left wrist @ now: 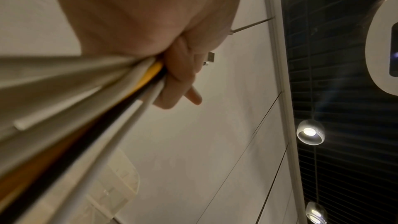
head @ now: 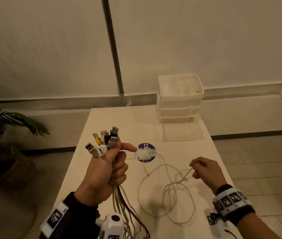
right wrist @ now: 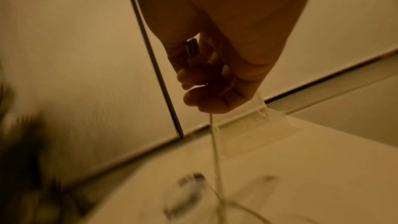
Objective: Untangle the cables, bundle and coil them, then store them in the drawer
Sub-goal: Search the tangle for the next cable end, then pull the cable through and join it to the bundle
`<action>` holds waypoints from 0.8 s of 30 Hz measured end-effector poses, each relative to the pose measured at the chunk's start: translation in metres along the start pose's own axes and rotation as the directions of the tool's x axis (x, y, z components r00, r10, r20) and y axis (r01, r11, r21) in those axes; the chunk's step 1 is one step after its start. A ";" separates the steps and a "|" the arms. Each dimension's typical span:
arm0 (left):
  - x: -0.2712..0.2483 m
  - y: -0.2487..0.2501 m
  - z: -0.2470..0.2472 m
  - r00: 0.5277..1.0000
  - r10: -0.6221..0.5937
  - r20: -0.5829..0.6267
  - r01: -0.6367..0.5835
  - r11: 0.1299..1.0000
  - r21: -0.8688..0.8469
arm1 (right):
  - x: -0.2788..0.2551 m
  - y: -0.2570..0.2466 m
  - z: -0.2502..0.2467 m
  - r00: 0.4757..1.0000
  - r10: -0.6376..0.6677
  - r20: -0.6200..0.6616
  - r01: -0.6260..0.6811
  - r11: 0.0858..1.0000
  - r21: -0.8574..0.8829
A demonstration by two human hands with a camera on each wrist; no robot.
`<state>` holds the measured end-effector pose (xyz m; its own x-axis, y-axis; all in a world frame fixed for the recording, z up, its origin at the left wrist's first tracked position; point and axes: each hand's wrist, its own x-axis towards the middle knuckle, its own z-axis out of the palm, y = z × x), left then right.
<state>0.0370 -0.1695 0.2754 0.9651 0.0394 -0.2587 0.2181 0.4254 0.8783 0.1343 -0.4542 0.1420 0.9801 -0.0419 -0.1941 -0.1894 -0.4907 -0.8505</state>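
My left hand (head: 110, 167) is raised over the table's left side and grips a bundle of cables (head: 119, 200). Their USB plugs (head: 104, 140) stick up above the fist, white, yellow and black. The cords hang down past my wrist, and the left wrist view shows them (left wrist: 137, 81) running through the fist. My right hand (head: 201, 167) pinches a thin white cable (head: 169, 188) near its small plug. The right wrist view shows the plug (right wrist: 191, 50) between the fingers. The rest of that cable lies in loose loops on the table. The white drawer unit (head: 180, 100) stands at the far right.
A purple round sticker (head: 147, 152) sits mid-table with a small white piece (head: 142, 154) on it. The lowest drawer (head: 175, 133), clear plastic, is pulled out toward me. A potted plant (head: 0, 135) stands on the floor at left. The white table (head: 102, 121) ends near the wall.
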 end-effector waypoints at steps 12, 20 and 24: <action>0.003 0.026 -0.006 0.992 0.069 0.103 -0.061 0.995 -0.074 | -0.036 -0.142 -0.018 0.783 -0.622 0.012 0.607 0.761 -0.229; 0.016 0.033 -0.004 0.986 0.014 0.168 -0.006 0.999 -0.053 | -0.079 -0.186 0.052 0.907 -0.256 0.334 -0.015 0.774 0.633; 0.018 0.029 -0.004 0.992 0.040 0.123 -0.036 0.999 -0.038 | -0.091 -0.191 0.065 0.893 -0.269 0.362 -0.057 0.729 0.682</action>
<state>0.0604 -0.1530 0.2945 0.9836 -0.0547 -0.1721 0.1779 0.4575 0.8712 0.0776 -0.2997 0.2903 0.9043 0.4093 -0.1212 -0.2343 0.2387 -0.9424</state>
